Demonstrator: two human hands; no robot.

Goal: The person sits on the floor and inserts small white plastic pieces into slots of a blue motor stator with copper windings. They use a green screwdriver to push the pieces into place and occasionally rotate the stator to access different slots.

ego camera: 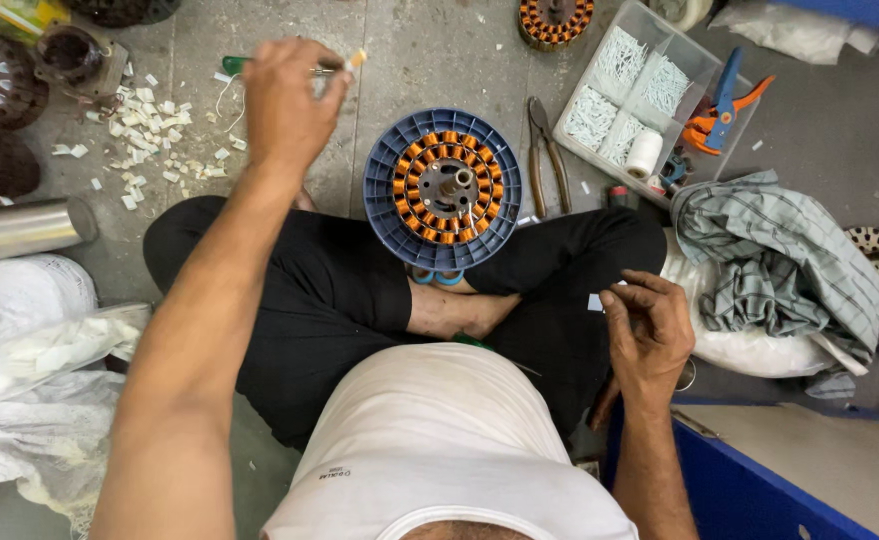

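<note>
Left hand point(285, 105) is pinched on a green-handled tool point(235, 65) above the floor; right hand point(648, 325) pinches a small white slip point(596, 301). Blue-rimmed copper-wound stator point(444, 189) should be kept steady on the lap.

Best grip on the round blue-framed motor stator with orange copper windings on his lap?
Probably the blue plastic rim of the stator, fingers at opposite edges, coming from above. It lies flat, face up on the crossed legs; the windings and central steel shaft look poor to pinch.
</note>
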